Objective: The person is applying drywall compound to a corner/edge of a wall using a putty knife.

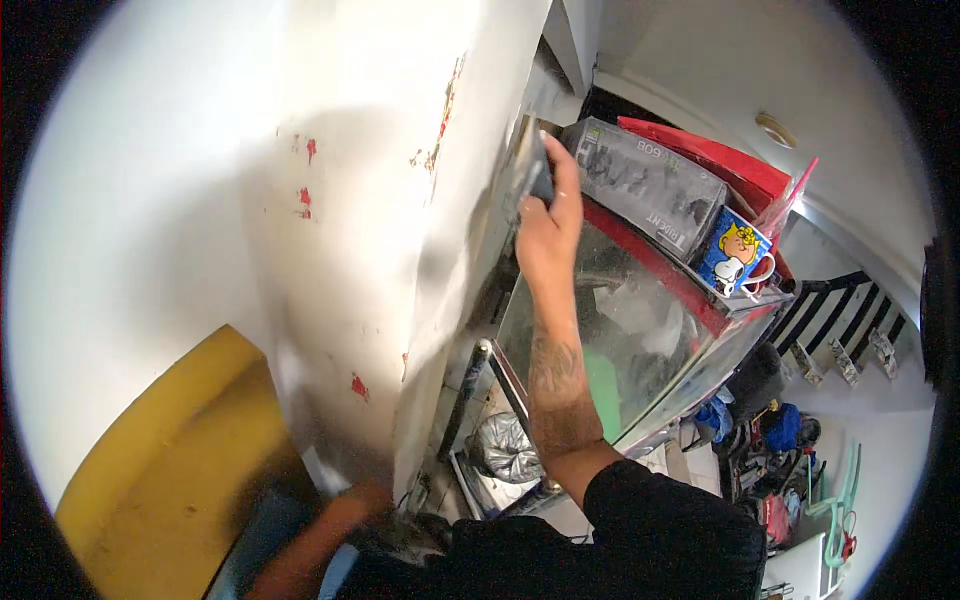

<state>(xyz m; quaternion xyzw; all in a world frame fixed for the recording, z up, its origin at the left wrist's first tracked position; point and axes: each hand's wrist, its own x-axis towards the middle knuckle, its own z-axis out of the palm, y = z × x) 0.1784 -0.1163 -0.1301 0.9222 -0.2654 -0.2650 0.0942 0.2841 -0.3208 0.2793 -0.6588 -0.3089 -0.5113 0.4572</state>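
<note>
My right hand (552, 215) is raised high beside the edge of a white wall (370, 250). Its fingers curl around a flat grey piece (540, 180), whose exact kind I cannot make out. Red and bare chipped spots mark the white paint. Low down by the wall's foot, my left hand (368, 500) is smeared by motion and its fingers do not show clearly. Right of my raised arm stands a dusty glass tank (630, 320) with a red rim. A grey printed box (650, 185) rests on top, close to my right hand.
A blue cartoon mug (733, 255) and a red box (720, 155) sit on the tank. A yellow curved surface (180, 460) lies at lower left. Below are a black metal frame (465, 400), a silver bundle (505, 448) and a cluttered heap (785, 440). Stairs (840, 330) rise at right.
</note>
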